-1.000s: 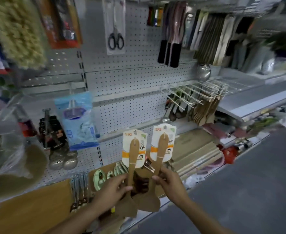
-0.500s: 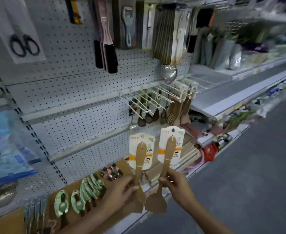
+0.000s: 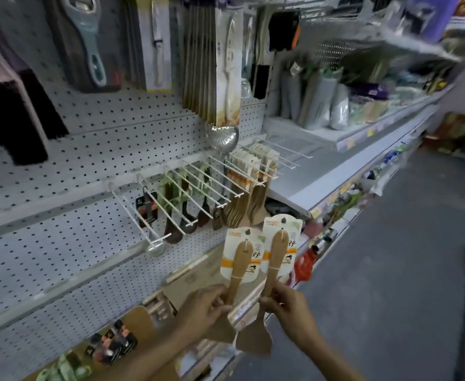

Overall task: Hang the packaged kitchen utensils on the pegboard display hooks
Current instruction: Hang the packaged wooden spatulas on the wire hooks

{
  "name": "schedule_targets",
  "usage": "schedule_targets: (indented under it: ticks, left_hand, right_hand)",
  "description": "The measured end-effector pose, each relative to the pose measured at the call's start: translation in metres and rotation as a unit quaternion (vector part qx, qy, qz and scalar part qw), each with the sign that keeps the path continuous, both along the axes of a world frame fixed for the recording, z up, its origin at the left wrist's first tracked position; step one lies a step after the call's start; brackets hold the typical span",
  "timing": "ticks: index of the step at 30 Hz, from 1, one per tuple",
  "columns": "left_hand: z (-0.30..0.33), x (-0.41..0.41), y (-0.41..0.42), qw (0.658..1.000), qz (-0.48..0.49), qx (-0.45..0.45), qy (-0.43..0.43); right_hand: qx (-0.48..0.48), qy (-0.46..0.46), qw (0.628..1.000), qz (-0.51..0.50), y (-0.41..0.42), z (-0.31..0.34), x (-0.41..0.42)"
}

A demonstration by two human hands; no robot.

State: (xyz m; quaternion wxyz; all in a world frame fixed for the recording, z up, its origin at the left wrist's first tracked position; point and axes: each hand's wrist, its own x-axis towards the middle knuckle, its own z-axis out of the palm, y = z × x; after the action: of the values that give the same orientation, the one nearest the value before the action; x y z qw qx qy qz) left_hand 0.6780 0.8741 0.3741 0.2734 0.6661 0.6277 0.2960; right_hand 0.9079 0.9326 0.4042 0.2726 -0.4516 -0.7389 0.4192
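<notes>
On the far left I've got the pegboard point(image 3: 93, 149), pale and perforated, running across the shelving bay, with dark brushes and carded knives hanging high. Coming right, a row of white display hooks point(image 3: 170, 199) juts out toward me; several are bare along most of their length, with ladles and dark spoons hanging at the back. Just past them, a hook loaded with wooden spatulas point(image 3: 250, 193) on the same kind of card as mine, so I judge that's the home for these.

Now my left hand point(image 3: 203, 309) is closed around the handle of the left spatula point(image 3: 239, 268), fingers wrapped low, below the card. Right beside it, my right hand point(image 3: 289, 306) pinches the handle of the right spatula point(image 3: 276, 257) in the same way. Both are held upright, cards on top, in front of the lower shelf and below the hook row.

Handling, as I read it: light, stiff wood, not fragile, nothing slippery. The backing card is the weak part; its punched hole near the top edge could tear if forced. I'd keep the grip on the handle for carrying, then steady the card near the hole to thread it onto the hook tip.

Further right, a white shelf point(image 3: 335, 177) edge sticks out close to the spatula hook, then the grey aisle floor point(image 3: 390, 270) opens wide. Plenty of room behind me, tight beside the hook.
</notes>
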Motion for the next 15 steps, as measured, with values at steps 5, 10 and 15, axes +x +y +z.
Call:
schedule_targets:
  ticks: [5, 10, 15]
  left_hand:
    - [0.003, 0.01, 0.085, 0.999, -0.005, 0.007, -0.031]
    - [0.002, 0.016, 0.149, 1.0, 0.01, 0.008, -0.018]
    - [-0.014, 0.02, 0.193, 1.0, 0.028, -0.006, -0.005]
  right_hand:
    - [0.015, -0.014, 1.0, -0.011, 0.082, 0.014, 0.005]
    - [0.018, -0.018, 1.0, -0.015, 0.147, 0.013, 0.008]
    - [0.002, -0.045, 0.999, 0.003, 0.207, -0.006, 0.013]
